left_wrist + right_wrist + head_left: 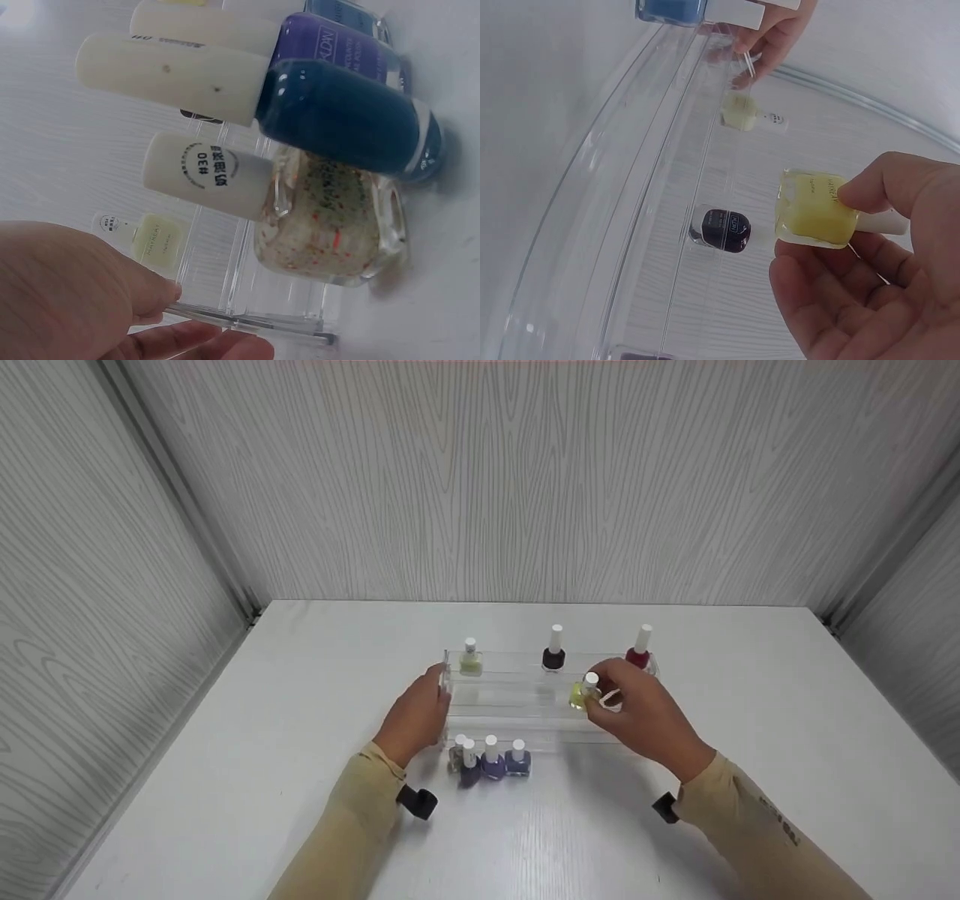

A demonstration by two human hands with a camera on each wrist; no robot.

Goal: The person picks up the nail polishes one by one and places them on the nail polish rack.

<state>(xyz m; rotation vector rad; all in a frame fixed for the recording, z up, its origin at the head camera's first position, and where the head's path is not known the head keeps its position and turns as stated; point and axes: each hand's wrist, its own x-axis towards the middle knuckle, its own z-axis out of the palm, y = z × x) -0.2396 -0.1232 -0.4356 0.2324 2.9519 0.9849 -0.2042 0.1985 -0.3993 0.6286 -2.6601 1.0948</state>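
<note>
Between thumb and fingers, my right hand [646, 712] pinches a yellow nail polish bottle [821, 210] with a white cap, above the right part of a clear tiered rack [510, 710]. My left hand [416, 712] grips the rack's left end, with the thumb on one side of its edge and fingers on the other, as the left wrist view shows. On the back tier stand a pale yellow bottle [471, 662] at the left, a dark bottle [726, 229] near the middle and a red bottle [638, 657] at the right.
In front of the rack's left half, several white-capped bottles stand close together: a glittery clear one [330, 217], a dark blue one [345, 116], a purple one [493, 766] and a blue-violet one [517, 762]. Wood-grain panels [510, 480] enclose the white table [337, 645].
</note>
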